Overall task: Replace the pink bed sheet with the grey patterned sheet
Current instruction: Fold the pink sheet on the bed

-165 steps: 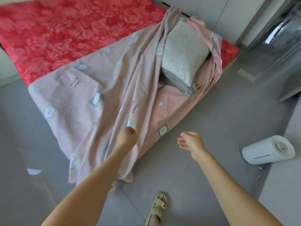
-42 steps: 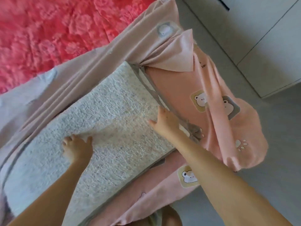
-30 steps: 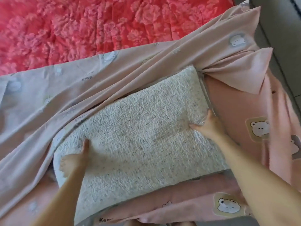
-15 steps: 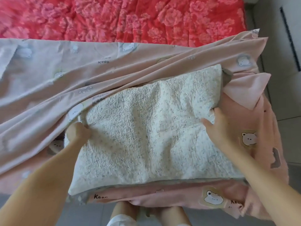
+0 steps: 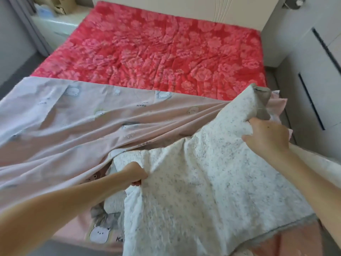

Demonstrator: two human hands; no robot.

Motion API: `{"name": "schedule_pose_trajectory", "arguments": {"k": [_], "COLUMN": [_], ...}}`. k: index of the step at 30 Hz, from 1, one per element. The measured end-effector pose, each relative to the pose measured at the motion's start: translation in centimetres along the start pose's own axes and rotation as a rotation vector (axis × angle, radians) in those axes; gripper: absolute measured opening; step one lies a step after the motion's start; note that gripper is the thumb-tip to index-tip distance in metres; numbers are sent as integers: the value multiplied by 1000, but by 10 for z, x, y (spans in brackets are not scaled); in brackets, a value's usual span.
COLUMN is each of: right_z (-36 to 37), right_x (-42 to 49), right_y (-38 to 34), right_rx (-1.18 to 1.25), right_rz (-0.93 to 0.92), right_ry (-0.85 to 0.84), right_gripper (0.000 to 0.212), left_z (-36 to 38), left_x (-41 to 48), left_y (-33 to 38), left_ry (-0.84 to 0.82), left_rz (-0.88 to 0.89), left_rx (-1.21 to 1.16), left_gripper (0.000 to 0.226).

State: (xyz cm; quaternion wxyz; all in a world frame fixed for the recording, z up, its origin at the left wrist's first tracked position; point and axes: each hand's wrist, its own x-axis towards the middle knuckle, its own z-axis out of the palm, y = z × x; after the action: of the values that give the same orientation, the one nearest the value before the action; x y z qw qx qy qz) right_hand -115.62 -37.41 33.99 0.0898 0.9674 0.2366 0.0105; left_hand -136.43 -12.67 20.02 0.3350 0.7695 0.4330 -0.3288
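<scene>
White nightstand [image 5: 55, 26] stands at the far left beside the head of the bed [image 5: 230, 13], with cardboard boxes [image 5: 62, 4] just behind it.

Pink sheet [image 5: 64, 130], printed with pale bears, covers the near part of the bed from the left edge across to the right side. It lies loose and creased, with long folds running from the right side down toward the lower left. Beyond its far edge, the red floral cover [image 5: 156, 52] is exposed up to the head of the bed.

Left hand [image 5: 135, 173] is closed on the left edge of the speckled cloth [image 5: 203, 191]. Its fingers are curled into the fabric, and the pink sheet lies under and beside the forearm.

The speckled cloth is white with grey flecks, thick and textured. It rests on top of the pink sheet at the near right of the bed. Its near edge hangs over the foot of the bed. Its far right corner is raised off the bed and shows a grey underside [image 5: 262, 100].

Right hand [image 5: 267, 133] grips the cloth just below that raised corner, with the fingers pressed into a bunched fold.

White wardrobe [image 5: 323, 80] with dark slot handles stands at the far right, close beside the bed.
</scene>
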Motion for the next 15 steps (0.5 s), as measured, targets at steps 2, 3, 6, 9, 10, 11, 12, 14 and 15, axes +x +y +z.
{"name": "schedule_pose_trajectory", "arguments": {"k": [2, 3, 6, 9, 10, 11, 12, 14, 15], "right_z": [-14, -21, -38, -49, -52, -52, -54, -47, -42], "right_x": [7, 11, 24, 47, 56, 63, 73, 90, 101], "right_y": [4, 5, 7, 3, -3, -10, -21, -47, -63], "right_rx": [4, 16, 105, 169, 195, 235, 282, 378, 426], "right_rz": [21, 31, 74, 122, 135, 143, 149, 146, 146], "right_ry": [-4, -5, -19, 42, 58, 56, 57, 36, 34], "right_gripper": [31, 33, 41, 47, 49, 50, 51, 50, 48], "left_z": [-13, -24, -62, -116, -138, -155, -176, -209, -225], "left_x": [-5, -8, -15, -24, -24, -22, -20, -13, -10], "left_y": [9, 13, 19, 24, 27, 28, 30, 33, 36], "left_ry": [17, 33, 84, 183, 227, 273, 340, 483, 554], "left_rz": [26, 37, 88, 153, 157, 149, 142, 118, 104], "left_rx": [-30, -57, -151, -120, -90, -69, -62, -20, 21], "left_gripper": [42, 42, 40, 41, 41, 41, 40, 37, 34]}}
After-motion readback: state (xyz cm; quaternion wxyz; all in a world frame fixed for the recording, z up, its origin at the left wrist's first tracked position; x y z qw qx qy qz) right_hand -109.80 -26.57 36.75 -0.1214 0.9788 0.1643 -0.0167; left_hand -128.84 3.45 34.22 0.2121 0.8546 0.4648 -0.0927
